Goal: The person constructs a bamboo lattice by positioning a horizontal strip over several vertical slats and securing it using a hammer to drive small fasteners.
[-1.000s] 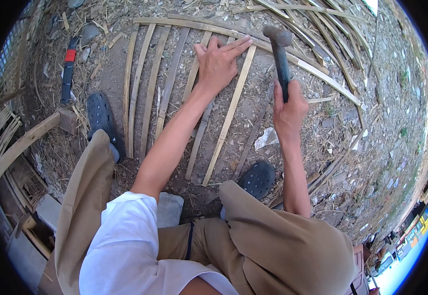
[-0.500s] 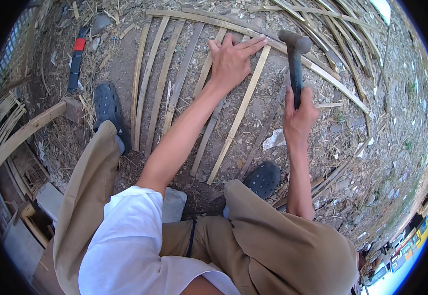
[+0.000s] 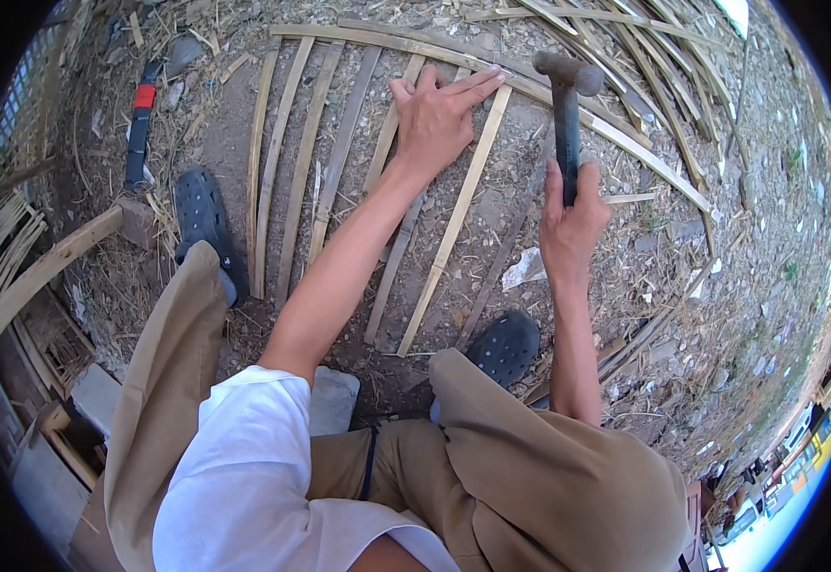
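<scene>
Bamboo slats [image 3: 377,181] lie fanned on the dirt at upper centre, joined to a crosspiece [image 3: 492,67] along the top. Left hand [image 3: 439,119] presses flat, fingers spread, on the slat ends, gripping nothing. Right hand [image 3: 573,219] is clenched round a hammer [image 3: 566,114], whose head has risen from half a second ago to hang just right of the fingertips. Loose strips [image 3: 663,76] crowd the upper right; bare ground lies right of the slats.

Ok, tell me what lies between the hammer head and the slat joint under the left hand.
Nothing visible. The hammer in the right hand is raised beside the left hand, whose fingertips press the bamboo slat close to the likely strike spot.
</scene>
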A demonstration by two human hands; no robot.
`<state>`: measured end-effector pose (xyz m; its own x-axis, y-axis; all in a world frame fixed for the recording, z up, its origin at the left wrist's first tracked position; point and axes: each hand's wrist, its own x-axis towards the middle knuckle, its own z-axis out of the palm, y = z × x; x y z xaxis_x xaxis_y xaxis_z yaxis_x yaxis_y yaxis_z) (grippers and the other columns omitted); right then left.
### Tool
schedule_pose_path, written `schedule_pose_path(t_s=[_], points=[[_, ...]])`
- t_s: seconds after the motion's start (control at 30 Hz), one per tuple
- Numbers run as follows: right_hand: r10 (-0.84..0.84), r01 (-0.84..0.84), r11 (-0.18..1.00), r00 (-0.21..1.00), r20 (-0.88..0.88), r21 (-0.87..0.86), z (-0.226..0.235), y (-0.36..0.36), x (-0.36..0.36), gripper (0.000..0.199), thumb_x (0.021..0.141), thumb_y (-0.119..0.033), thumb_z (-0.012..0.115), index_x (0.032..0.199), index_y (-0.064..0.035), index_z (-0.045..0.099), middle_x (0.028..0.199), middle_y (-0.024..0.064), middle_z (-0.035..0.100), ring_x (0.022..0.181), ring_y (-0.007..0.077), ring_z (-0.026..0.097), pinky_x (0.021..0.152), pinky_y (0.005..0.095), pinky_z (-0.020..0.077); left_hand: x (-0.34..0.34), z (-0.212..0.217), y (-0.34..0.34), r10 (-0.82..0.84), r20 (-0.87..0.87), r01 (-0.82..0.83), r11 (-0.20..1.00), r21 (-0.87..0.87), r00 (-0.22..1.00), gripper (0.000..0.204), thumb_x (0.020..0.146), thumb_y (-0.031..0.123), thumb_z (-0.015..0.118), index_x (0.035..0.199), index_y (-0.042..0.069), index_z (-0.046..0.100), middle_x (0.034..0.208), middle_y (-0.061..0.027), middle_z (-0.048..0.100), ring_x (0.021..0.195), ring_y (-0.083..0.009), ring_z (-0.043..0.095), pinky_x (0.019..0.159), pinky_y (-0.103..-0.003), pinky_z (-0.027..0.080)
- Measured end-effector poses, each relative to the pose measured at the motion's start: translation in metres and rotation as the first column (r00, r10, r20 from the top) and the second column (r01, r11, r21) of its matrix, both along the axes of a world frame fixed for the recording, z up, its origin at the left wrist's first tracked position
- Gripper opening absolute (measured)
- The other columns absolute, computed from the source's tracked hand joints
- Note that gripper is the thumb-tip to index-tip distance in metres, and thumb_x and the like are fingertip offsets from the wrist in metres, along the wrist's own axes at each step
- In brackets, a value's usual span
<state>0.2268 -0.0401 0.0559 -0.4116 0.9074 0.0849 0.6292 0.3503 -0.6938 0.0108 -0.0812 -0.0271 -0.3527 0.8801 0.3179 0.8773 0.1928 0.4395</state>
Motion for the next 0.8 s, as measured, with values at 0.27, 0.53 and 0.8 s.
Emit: schedule_pose_path(t_s=[0.27,0.53,0.8], points=[[0.009,-0.008,1.000,1.000,0.024,-0.018,-0.005,-0.008,0.002,0.027,0.108,-0.014,0.077,0.099,-0.0014,0.054,0.075,0.0245,0.062,0.066,0.0463,0.062,0.061,0.0489,0.0497,0.001,-0.001,-0.004,0.015,-0.013,-0.015,1.000,0.001,1.000,0.066,0.090,0.002,0.071,0.142,0.043,0.079,0.144,0.0216,0.077,0.096,-0.0182,0.058,0.094,-0.043,0.032],[0.013,-0.013,1.000,1.000,0.004,0.002,-0.014,-0.014,-0.002,0.027,0.109,-0.014,0.076,0.100,-0.0012,0.054,0.079,0.0255,0.063,0.066,0.0464,0.061,0.062,0.0503,0.0490,0.000,-0.002,0.002,0.013,-0.010,-0.012,1.000,0.026,1.000,0.064,0.092,0.003,0.071,0.141,0.043,0.080,0.144,0.0216,0.077,0.096,-0.0179,0.059,0.094,-0.043,0.032],[-0.069,0.070,0.998,0.996,-0.065,0.005,-0.023,-0.010,0.003,0.030,0.109,-0.016,0.076,0.099,-0.0011,0.052,0.073,0.0240,0.059,0.061,0.0425,0.057,0.060,0.0489,0.0473,0.000,-0.001,0.000,0.010,-0.013,-0.010,1.000,0.000,1.000,0.068,0.091,0.003,0.072,0.145,0.045,0.077,0.145,0.0209,0.077,0.096,-0.0177,0.059,0.095,-0.043,0.032]])
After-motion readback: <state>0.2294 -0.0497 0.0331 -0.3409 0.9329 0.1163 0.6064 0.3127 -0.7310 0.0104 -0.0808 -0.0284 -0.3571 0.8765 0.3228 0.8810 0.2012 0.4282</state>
